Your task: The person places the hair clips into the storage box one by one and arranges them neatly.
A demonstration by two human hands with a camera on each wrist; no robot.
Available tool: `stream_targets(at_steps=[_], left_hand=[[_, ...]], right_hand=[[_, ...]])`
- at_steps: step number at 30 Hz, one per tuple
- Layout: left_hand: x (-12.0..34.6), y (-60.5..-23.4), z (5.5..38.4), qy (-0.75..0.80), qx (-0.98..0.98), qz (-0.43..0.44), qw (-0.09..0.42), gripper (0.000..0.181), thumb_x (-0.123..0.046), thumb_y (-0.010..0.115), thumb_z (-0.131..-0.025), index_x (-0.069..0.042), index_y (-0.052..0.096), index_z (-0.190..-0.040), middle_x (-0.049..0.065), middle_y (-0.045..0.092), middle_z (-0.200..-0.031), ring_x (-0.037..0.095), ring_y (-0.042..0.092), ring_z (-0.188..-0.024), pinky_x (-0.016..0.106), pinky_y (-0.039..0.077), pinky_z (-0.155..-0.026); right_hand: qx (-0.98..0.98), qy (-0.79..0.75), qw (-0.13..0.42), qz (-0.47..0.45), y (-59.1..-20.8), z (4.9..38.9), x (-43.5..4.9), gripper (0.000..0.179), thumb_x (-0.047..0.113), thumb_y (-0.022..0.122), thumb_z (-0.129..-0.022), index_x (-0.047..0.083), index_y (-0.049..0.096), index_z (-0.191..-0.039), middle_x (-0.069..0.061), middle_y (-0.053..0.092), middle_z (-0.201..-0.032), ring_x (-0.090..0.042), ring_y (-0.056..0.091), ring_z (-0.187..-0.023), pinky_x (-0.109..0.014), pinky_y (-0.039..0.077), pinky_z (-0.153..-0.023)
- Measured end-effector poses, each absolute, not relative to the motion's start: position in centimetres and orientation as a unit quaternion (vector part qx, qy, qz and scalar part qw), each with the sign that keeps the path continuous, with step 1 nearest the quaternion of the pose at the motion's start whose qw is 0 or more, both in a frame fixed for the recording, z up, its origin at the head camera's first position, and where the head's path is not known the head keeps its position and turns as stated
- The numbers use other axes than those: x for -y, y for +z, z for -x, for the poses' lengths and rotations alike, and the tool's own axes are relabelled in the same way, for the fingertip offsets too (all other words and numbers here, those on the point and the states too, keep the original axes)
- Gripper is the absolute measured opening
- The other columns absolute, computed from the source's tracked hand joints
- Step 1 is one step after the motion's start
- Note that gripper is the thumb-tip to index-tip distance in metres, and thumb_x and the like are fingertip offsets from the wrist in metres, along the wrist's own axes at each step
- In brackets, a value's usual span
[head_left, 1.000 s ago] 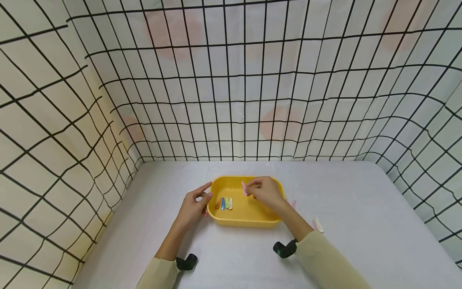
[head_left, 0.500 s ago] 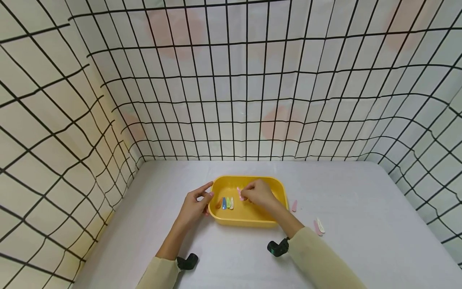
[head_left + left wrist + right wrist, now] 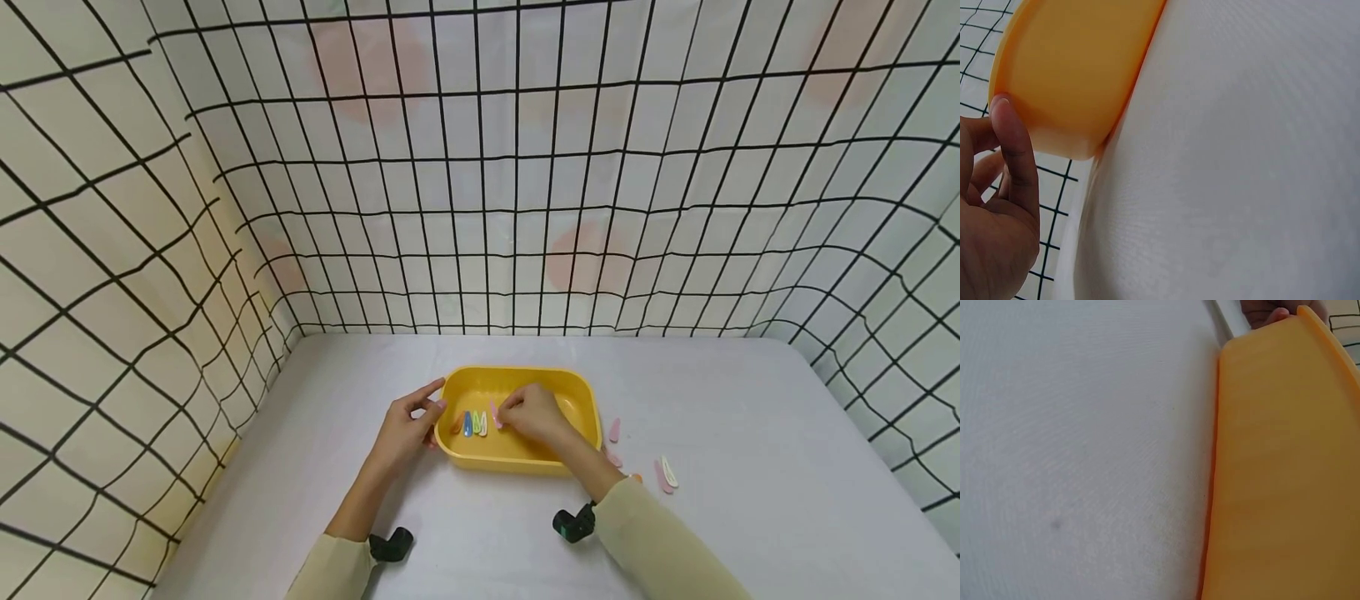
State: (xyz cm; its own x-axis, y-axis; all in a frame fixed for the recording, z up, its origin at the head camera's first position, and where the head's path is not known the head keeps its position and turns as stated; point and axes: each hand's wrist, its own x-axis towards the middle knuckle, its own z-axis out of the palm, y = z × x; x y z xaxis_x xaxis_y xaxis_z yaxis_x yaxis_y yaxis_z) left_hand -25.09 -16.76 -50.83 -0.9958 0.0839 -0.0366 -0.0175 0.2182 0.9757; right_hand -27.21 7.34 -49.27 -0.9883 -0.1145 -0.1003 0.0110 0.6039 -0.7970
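L hand (image 3: 405,427) grips yellow plastic tray (image 3: 510,463) at tray's L end, thumb on rim. R hand (image 3: 534,412) pinches pink snap hair clip (image 3: 495,412) inside tray, just R of a row: orange clip (image 3: 457,423), blue clip (image 3: 468,424), green clip (image 3: 476,423), white clip (image 3: 483,424). Outside tray, to its R on wht. cloth (image 3: 750,433): 2 pink clips (image 3: 615,430) nearby, loose white clip (image 3: 670,472) against another pink one farther off.

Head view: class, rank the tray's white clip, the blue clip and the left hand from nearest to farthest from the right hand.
1. White clip, in the tray
2. Blue clip, farther left in the row
3. Left hand, at the tray's left end
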Motion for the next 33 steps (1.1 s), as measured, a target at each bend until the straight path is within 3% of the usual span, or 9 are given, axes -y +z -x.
stream_targets(at_steps=[14, 23, 33], left_hand=[[16.83, -50.97, 24.95, 0.631, -0.774, -0.027, 0.034, 0.045, -0.023, 0.068, -0.101, -0.023, 0.061, -0.145, 0.019, 0.062, -0.101, 0.016, 0.055, -0.051, 0.023, 0.055, -0.049], [16.71, -50.52, 24.86, 0.631, -0.774, -0.028, 0.037, 0.045, -0.022, 0.067, -0.101, -0.023, 0.061, -0.145, 0.019, 0.062, -0.101, 0.017, 0.056, -0.051, 0.023, 0.055, -0.050], [16.65, -50.47, 24.88, 0.631, -0.775, -0.024, 0.039, 0.045, -0.021, 0.067, -0.101, -0.022, 0.061, -0.145, 0.015, 0.061, -0.098, 0.016, 0.056, -0.051, 0.023, 0.055, -0.050]], right_hand=[[-0.899, -0.428, 0.090, 0.039, -49.24, 27.01, -7.03, 0.005, 0.010, 0.077, -0.083, 0.006, 0.080, -0.081, -0.003, 0.073, -0.086, -0.015, 0.061, -0.076, -0.021, 0.047, -0.059], [-0.892, -0.435, 0.115, 0.051, -49.51, 27.09, -6.89, 0.009, 0.013, 0.077, -0.087, 0.007, 0.080, -0.083, -0.001, 0.073, -0.077, -0.013, 0.058, -0.064, -0.019, 0.043, -0.054], [-0.869, -0.472, 0.138, 0.049, -49.45, 26.78, -6.81, 0.010, 0.011, 0.072, -0.090, 0.004, 0.078, -0.087, -0.007, 0.069, -0.067, -0.014, 0.059, -0.052, -0.020, 0.051, -0.049]])
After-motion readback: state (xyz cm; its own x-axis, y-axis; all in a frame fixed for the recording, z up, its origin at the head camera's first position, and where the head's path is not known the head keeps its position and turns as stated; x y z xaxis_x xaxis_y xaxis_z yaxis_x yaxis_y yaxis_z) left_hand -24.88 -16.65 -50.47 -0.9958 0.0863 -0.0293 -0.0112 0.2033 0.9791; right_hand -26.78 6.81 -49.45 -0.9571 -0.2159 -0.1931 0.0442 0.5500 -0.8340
